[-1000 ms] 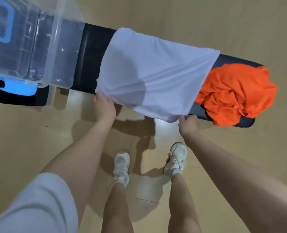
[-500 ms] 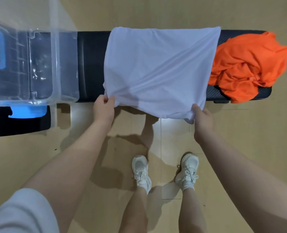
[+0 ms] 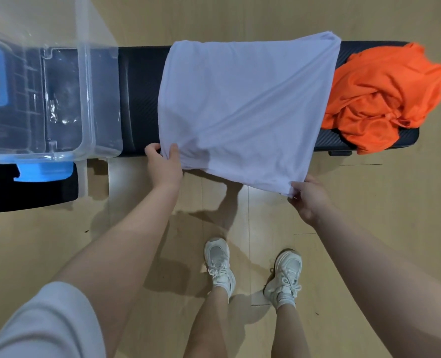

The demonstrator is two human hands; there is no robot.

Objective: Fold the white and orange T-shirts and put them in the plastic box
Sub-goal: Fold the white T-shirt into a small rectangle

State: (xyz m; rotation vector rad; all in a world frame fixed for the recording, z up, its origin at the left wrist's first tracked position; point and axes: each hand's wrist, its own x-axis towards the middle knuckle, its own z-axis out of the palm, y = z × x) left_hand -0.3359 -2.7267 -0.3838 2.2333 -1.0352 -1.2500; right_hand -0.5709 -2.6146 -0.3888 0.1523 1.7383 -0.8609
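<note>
1. Thin white T-shirt [image 3: 242, 104] is lying across the middle of the long black padded bench [image 3: 139, 99], its near edge hanging over the front edge.
2. Left hand [image 3: 164, 164] is pinching the near-left corner; right hand [image 3: 308, 197] is pinching the near-right corner.
3. Crumpled orange T-shirt [image 3: 385, 96] is sitting at the bench's right end — clear plastic box [image 3: 85, 81] is at the left end.

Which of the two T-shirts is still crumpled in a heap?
The orange T-shirt, bunched up at the right end of the black bench. The white T-shirt lies spread out.
</note>
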